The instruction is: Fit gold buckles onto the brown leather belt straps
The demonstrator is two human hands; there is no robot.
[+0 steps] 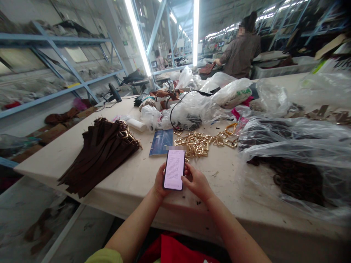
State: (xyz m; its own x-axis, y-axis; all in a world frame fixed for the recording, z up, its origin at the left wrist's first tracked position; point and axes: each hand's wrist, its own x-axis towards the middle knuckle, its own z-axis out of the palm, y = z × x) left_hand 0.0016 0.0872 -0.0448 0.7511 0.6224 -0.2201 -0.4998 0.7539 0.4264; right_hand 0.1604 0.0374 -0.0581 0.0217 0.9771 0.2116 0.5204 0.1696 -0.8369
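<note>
A phone [174,168] with a lit screen full of text is held upright over the table's near part. My left hand [159,182] is closed around its left edge. My right hand [196,182] grips the right edge, with the thumb at the side of the screen. Just behind the phone lies a blue booklet [161,141], partly covered by it. To the right of the booklet is a pile of gold metal buckles [196,143]. A thick bundle of dark brown straps [101,153] with gold buckles at the far ends lies to the left.
Clear plastic bags [296,164] with dark brown pieces cover the right side of the pale table [131,182]. More bags [189,109] and a black cable [171,113] lie behind the buckles. Blue shelving [82,84] stands left. A person [238,53] stands farther back.
</note>
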